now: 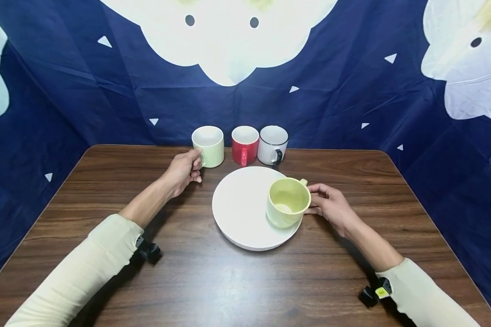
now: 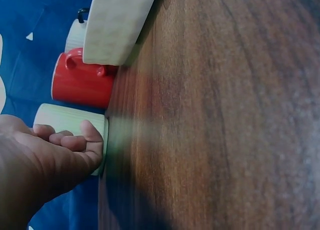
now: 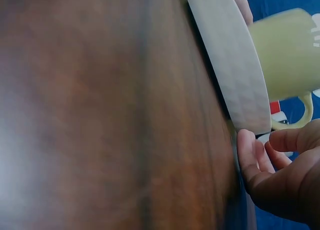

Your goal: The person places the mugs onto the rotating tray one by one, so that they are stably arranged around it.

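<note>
Yellow mug (image 1: 285, 213): on the right part of the white plate (image 1: 239, 204), mid-table. Upright, mouth up, long axis vertical; handle points away from the person and to the right. Ribbed mug (image 1: 212, 154), pale green: on the table (image 1: 188, 272) beyond the plate's far left edge, upright, mouth up; handle mostly hidden by fingers.

Left hand (image 1: 184, 170): fingers curled, pinching the ribbed mug at its near left side. Forearm runs forward and inward from the near left, sleeve (image 1: 86, 259) covering most of it.

Right hand (image 1: 331, 206): fingers apart, bent slightly, beside the plate's right rim and the yellow mug. Handle loop lies clear of the fingertips in the right wrist view; contact with the mug wall, cannot tell. Forearm slants in from the near right.

Red mug (image 1: 241, 150) and white mug (image 1: 266, 152): side by side behind the plate, upright; red handle points toward the person, black one near-right. Blue cloth (image 1: 180, 104) behind.
</note>
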`<state>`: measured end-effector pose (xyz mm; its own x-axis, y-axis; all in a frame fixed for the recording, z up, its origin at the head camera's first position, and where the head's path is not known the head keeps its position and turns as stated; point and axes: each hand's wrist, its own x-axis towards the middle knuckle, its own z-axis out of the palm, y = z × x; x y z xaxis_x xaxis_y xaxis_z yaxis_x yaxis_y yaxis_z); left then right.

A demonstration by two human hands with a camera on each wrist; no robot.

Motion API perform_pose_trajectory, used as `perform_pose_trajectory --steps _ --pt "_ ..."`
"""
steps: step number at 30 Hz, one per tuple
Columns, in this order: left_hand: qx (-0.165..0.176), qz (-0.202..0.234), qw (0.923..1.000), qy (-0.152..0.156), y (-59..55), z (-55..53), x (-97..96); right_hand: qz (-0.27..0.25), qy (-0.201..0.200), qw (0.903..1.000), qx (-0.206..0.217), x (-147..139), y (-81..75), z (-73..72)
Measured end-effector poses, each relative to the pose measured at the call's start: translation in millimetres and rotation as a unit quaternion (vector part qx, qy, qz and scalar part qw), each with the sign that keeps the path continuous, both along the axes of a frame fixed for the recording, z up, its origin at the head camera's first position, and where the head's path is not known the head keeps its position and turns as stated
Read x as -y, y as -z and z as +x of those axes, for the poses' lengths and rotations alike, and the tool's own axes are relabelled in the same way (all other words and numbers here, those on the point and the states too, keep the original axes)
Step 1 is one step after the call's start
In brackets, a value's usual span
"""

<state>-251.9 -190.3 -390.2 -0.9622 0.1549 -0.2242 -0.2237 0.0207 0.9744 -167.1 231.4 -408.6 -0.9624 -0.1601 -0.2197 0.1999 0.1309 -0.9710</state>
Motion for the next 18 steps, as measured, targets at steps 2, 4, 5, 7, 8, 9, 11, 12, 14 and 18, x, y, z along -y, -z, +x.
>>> perform_pose_trajectory --steps 2,4,5,7,8,9,11,12,14,18 --pt "0.0 -0.001 1.0 0.001 0.0 -0.2 -0.1 -0.005 -0.003 1.0 0.004 0 -0.5 7.3" --pt "-0.001 -0.003 1.0 0.001 0.1 -0.1 -0.2 -0.012 -0.007 0.9998 0.011 0 -1.3 14.3" --pt "-0.001 -0.004 1.0 0.001 0.2 0.0 -0.1 -0.014 -0.009 0.9998 0.015 1 -2.0 17.8" --pt "-0.003 -0.006 1.0 0.001 0.5 0.3 0.0 -0.021 -0.012 0.9995 0.021 2 -2.9 24.0" --pt "-0.004 -0.007 1.0 0.001 0.6 0.3 0.0 -0.025 -0.012 0.9993 0.024 2 -3.2 26.9" --pt "-0.004 -0.008 1.0 0.001 0.7 0.4 -0.2 -0.029 -0.012 0.9992 0.026 3 -3.5 29.7" --pt "-0.006 -0.008 1.0 0.0 0.9 0.4 -0.6 -0.038 -0.009 0.9988 0.029 5 -3.8 34.7" --pt "-0.006 -0.008 0.9999 -0.001 1.0 0.3 -0.9 -0.043 -0.008 0.9986 0.029 7 -3.9 37.0" --pt "-0.007 -0.008 0.9999 -0.004 1.1 -0.2 -1.8 -0.051 -0.004 0.9983 0.03 9 -4.4 41.3" --pt "-0.011 -0.013 0.9998 -0.011 1.3 -0.8 -3.6 -0.057 0.004 0.998 0.026 13 -5.9 47.7"
